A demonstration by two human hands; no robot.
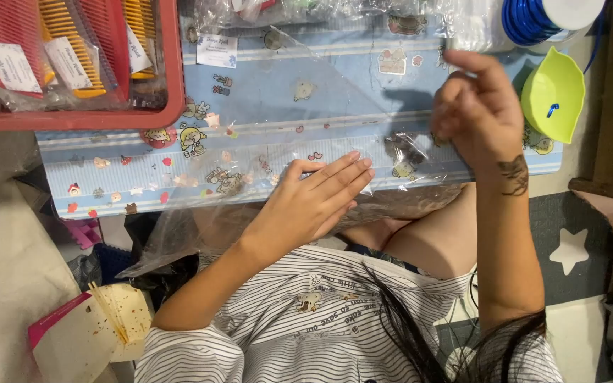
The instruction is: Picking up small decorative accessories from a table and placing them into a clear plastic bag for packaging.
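The left hand (pixel 313 202) is laid flat, fingers stretched out and held together, on a sheet of clear plastic film (pixel 278 142) that is spread over a low blue table (pixel 363 78) printed with small cartoon figures. The film is pinned under the fingertips near the table's front edge, and part of it hangs down over the edge toward the lap. The right hand (pixel 477 106) is raised above the table's right part with the fingers curled loosely inward; whether anything is pinched between them cannot be told. Just beside that hand, at the table's right end, a lime-green leaf-shaped dish (pixel 553 96) is seen, and above it a spool wound with blue cord (pixel 533 18). At the table's upper left, a red basket (pixel 72 64) packed with yellow combs in clear sleeves is placed.
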